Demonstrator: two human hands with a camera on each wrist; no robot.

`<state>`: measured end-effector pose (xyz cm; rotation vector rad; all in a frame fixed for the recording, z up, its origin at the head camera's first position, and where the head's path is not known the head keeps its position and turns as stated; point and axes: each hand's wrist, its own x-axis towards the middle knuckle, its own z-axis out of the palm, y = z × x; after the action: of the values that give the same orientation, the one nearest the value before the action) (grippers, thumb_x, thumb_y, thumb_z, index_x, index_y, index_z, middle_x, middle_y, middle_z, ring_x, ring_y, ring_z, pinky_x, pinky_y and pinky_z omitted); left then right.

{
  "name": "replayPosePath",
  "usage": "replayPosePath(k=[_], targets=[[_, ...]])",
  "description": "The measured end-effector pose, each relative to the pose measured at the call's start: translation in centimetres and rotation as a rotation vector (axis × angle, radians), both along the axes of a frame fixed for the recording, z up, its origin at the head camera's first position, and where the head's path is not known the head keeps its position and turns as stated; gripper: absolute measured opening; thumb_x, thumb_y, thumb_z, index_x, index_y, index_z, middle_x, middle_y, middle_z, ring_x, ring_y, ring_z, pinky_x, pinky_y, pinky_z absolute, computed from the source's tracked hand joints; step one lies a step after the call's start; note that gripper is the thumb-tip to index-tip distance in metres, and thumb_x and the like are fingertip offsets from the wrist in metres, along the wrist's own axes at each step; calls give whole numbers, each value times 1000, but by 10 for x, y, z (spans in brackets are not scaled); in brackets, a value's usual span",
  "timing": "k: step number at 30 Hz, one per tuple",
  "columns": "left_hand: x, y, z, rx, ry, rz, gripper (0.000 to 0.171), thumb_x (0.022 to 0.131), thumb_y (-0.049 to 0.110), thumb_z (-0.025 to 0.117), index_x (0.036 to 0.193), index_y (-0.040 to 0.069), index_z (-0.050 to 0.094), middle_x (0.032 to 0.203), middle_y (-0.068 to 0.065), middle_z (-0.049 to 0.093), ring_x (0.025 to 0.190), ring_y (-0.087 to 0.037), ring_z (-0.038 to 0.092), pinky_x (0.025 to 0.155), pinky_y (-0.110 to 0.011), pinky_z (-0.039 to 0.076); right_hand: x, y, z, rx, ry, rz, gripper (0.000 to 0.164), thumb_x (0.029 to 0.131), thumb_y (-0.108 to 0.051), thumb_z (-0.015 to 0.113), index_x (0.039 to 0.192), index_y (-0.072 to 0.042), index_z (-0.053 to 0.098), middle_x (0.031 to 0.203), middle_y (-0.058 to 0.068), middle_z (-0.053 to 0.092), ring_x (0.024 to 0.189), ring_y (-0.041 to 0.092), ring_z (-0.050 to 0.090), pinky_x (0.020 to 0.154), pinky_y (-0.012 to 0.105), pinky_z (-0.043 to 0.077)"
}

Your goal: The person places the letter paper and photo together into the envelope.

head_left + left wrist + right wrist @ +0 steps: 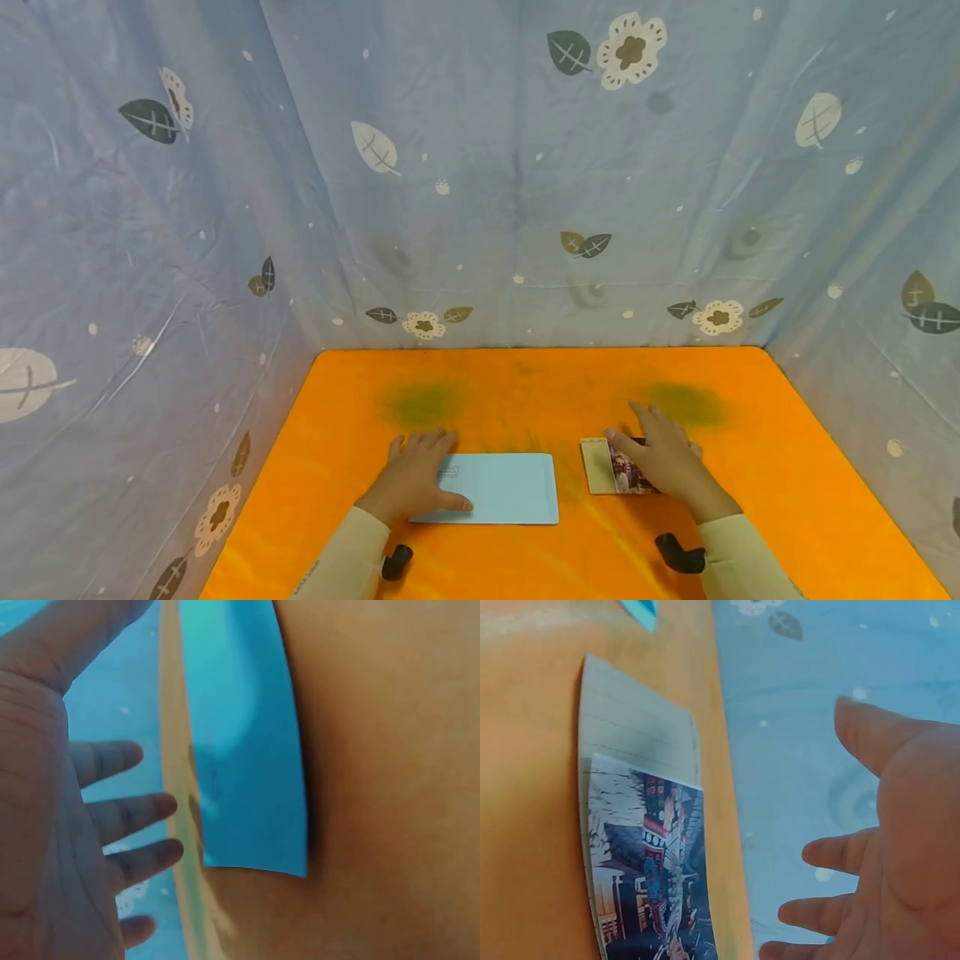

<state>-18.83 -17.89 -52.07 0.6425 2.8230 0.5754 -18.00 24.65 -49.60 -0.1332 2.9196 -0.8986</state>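
A light blue envelope [502, 490] with small print near one end lies flat on the orange table. My left hand [411, 479] hovers over its left end, fingers spread; in the left wrist view the envelope [247, 750] shows beside the palm. To the right lies a lined cream paper [597, 467] with a printed photo [628, 473] on top, covering part of it. Above the photo is my right hand [667, 458], its fingers extended and apart. The right wrist view shows the photo [656, 862] as a street scene with buildings, lying off to the side of the palm.
The orange tabletop [517, 392] has two dark greenish patches toward the back. Blue curtains [480, 167] with leaf and flower prints enclose the table at the back and sides. Black strap ends [678, 554] stick out by both cream sleeves [750, 558].
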Motion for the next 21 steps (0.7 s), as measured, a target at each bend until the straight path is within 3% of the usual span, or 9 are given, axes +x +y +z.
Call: replayPosePath(k=[5,9,16,21], targets=[[-1,-3,-7,11,-58,-44,113,77,72,89,165,14,49,169,-17,39,150,-48,38,112,-77,31,-3,5,3,-179,-76,-1,99,110,-67,49,168,9,24,167,40,25,145,63,36,107,85,31],[-1,-3,-12,-4,-51,-45,114,75,72,91,166,17,49,171,-15,37,150,-47,37,111,-74,34,-3,10,8,-299,-151,-34,101,109,-70,46,170,6,20,170,39,18,148,64,29,110,80,34],[0,-1,-13,-24,-43,-51,111,73,70,94,161,16,54,171,-18,35,150,-47,35,111,-71,35,0,17,9,-434,-230,-141,99,108,-74,42,168,4,28,167,36,30,143,61,40,106,71,46],[1,-1,-11,-16,-57,-51,107,74,66,94,159,14,56,172,-19,34,152,-47,34,113,-72,36,2,25,7,-456,-285,-199,111,102,-83,42,169,4,26,168,36,27,144,59,39,108,74,43]])
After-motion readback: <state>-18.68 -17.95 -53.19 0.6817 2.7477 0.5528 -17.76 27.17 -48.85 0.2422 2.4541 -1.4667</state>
